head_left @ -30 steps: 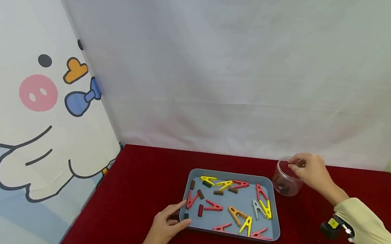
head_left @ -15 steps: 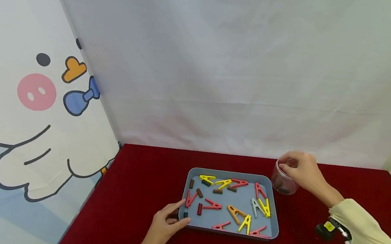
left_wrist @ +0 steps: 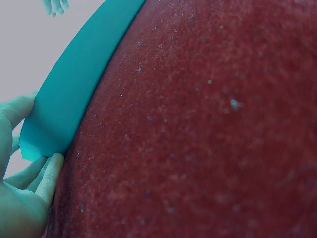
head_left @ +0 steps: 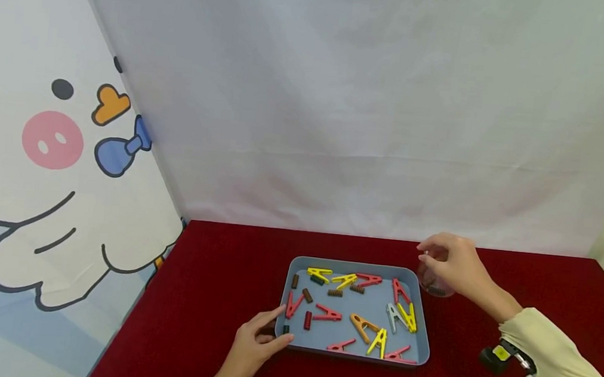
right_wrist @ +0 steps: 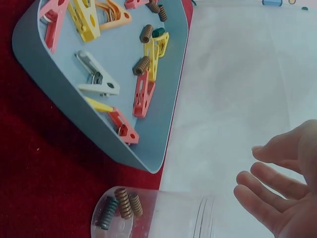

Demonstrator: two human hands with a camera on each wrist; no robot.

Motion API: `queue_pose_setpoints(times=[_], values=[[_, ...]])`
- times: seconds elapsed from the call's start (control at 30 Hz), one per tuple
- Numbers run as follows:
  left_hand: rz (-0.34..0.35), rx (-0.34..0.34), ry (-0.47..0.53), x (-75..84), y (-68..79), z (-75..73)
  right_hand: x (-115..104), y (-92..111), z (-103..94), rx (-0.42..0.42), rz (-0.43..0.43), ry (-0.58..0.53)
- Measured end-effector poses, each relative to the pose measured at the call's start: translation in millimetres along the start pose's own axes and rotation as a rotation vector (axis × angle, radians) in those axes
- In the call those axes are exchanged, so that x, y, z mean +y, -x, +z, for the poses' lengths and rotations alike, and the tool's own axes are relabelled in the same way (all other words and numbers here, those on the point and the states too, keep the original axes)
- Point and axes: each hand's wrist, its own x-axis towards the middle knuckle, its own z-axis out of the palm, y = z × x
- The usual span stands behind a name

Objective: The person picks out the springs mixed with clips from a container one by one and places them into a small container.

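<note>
My left hand (head_left: 253,346) holds the near left corner of a blue-grey tray (head_left: 360,264), fingers at its side. In the left wrist view the thumb touches the rim and fingertips (left_wrist: 57,161) reach the tray's lower edge. Red, yellow, orange and pale grey plastic clips (head_left: 362,327) lie in the tray among brown, dark green and red coil springs (head_left: 308,320). Over a clear round jar (head_left: 441,291) hovers my right hand (head_left: 459,265), fingers loosely bent, nothing between them. A dark green spring (right_wrist: 108,213) and two brown springs (right_wrist: 124,202) rest in the jar's bottom.
A dark red cloth (head_left: 229,278) covers the table. White curtain (head_left: 369,98) hangs at the back, and a cartoon-printed sheet (head_left: 11,187) stands on the left. The jar is close to the tray's far right corner.
My right hand has shifted left over the jar, its fingers now by the rim's left side. The head view drifts slightly. The left hand keeps its place at the tray.
</note>
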Motion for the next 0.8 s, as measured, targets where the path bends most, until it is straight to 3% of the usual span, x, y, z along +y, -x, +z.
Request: queue_pose_setpoints(times=[0.37, 0.8], values=[[0.006, -0.001, -0.006, 3.3, 1.4, 0.5, -12, -1, 9.6, 0.007, -0.059, 0.018], [0.014, 0.002, 0.003, 3.7, 1.4, 1.2, -15, 1, 24.8, -0.02, -0.109, -0.068]])
